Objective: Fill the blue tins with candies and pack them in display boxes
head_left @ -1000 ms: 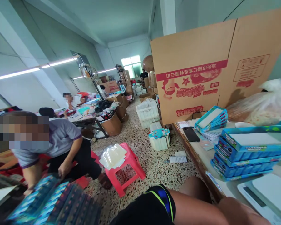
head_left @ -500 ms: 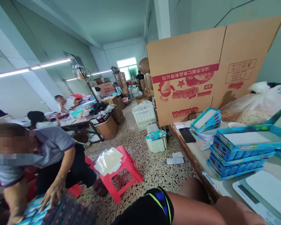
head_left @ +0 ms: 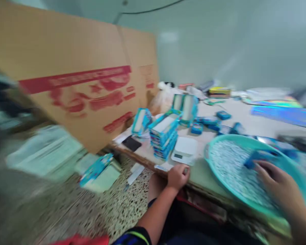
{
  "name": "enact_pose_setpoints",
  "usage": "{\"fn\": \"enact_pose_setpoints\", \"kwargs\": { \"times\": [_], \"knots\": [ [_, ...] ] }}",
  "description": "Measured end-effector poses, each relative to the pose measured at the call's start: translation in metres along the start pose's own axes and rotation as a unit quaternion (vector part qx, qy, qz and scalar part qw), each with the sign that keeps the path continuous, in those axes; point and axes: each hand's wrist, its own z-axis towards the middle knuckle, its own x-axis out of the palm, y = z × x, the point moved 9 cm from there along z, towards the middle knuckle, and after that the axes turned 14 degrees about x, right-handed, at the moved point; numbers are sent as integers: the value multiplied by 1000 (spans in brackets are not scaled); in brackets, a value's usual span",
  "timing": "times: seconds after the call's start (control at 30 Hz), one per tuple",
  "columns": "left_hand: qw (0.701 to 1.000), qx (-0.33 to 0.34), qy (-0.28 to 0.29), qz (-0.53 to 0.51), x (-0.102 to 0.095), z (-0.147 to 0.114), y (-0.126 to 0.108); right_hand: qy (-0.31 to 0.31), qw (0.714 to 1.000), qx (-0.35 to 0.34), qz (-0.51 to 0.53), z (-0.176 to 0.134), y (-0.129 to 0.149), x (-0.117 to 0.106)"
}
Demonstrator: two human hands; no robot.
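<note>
My left hand (head_left: 178, 177) is curled into a fist at the table's front edge, just before a white digital scale (head_left: 185, 149). Nothing shows between its fingers. On the right, my right hand (head_left: 280, 185) reaches over a round turquoise basin (head_left: 209, 154) and grips a small blue box (head_left: 260, 157), smeared by motion. Small whitish pieces (head_left: 228, 163) fill much of the basin; they are too blurred to name. Left of the scale stands a stack of blue display trays (head_left: 163, 143).
A black phone (head_left: 132, 143) lies near the table's left end. Several small blue boxes (head_left: 213, 123) are scattered behind the basin. A large printed carton (head_left: 73, 51) rises on the left. White crates (head_left: 46, 149) and blue-topped stacked card (head_left: 100, 173) sit on the floor.
My view has swung right, from the room and a seated co-worker to the table. The basin and my right hand with the blue box have come into view.
</note>
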Motion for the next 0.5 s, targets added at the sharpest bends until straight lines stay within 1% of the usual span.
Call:
{"fn": "enact_pose_setpoints", "kwargs": {
  "times": [0.03, 0.1, 0.13, 0.2, 0.27, 0.37, 0.5],
  "knots": [
    [1000, 5, 1, -10, -1, 4, 3, -6, 999, 30, 37, -1, -9, -4],
    [1000, 14, 0, -27, -1, 12, 8, -18, 993, 65, 98, 4, -15, -8],
    [999, 19, -1, -34, -1, 16, 10, -19, 992, 77, 100, 7, -14, -9],
    [999, 25, -4, -45, -2, 22, 13, -17, 995, 74, 65, 13, -5, -8],
    [998, 29, -6, -54, -2, 24, 15, 1, 998, 48, 32, 11, 9, -3],
    [997, 33, -2, -66, -1, 24, 16, 46, 999, -8, -27, -2, 30, 12],
    [997, 29, 12, -71, 2, 24, 17, 76, 992, -48, -90, -14, 43, 24]
  ]
}}
